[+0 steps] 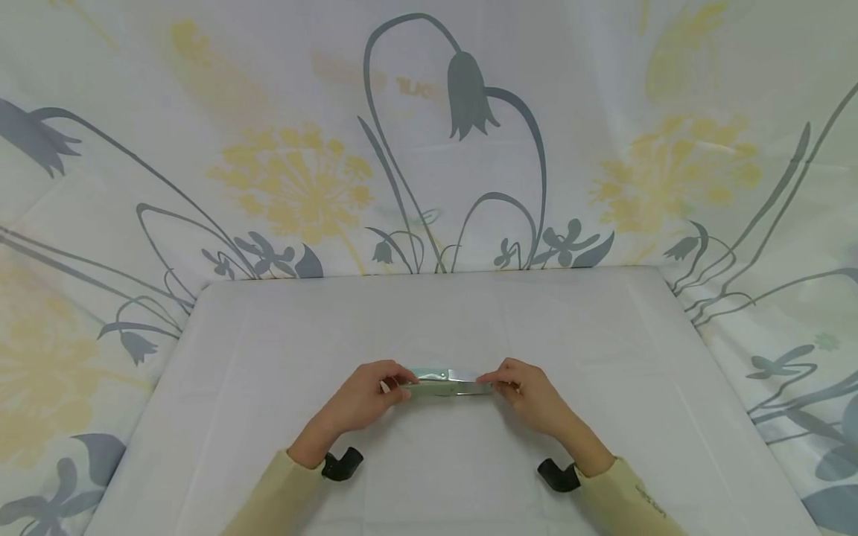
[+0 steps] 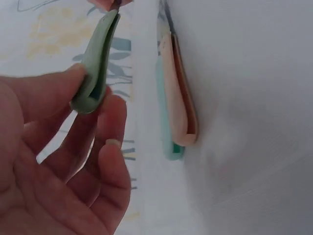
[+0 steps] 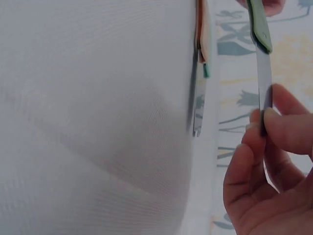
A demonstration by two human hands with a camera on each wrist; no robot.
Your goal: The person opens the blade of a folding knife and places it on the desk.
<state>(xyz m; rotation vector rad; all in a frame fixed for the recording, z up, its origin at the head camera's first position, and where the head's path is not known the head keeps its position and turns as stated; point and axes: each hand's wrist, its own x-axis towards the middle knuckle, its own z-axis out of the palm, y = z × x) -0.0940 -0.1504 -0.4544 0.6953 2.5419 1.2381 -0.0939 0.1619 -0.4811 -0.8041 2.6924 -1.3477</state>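
Observation:
A folding knife with an olive-green handle (image 2: 95,61) is stretched out between my two hands, its blade (image 3: 264,73) unfolded. The left hand (image 1: 372,392) pinches the handle's end between thumb and fingers. On the other side, the right hand (image 1: 529,394) pinches the blade near its tip. Just beyond, on the white surface, lie a peach-handled folding knife (image 2: 177,93) and a mint-handled one (image 1: 429,374), side by side. Metal from an unfolded blade (image 3: 199,103) shows beside them. In the head view I cannot make out the peach handle.
The white-covered table (image 1: 429,320) spreads around the hands. Behind it hangs a floral-printed cloth (image 1: 415,186), which also runs along both sides. A black elbow-shaped piece sits at the left wrist (image 1: 343,464), and another black piece (image 1: 558,475) at the right.

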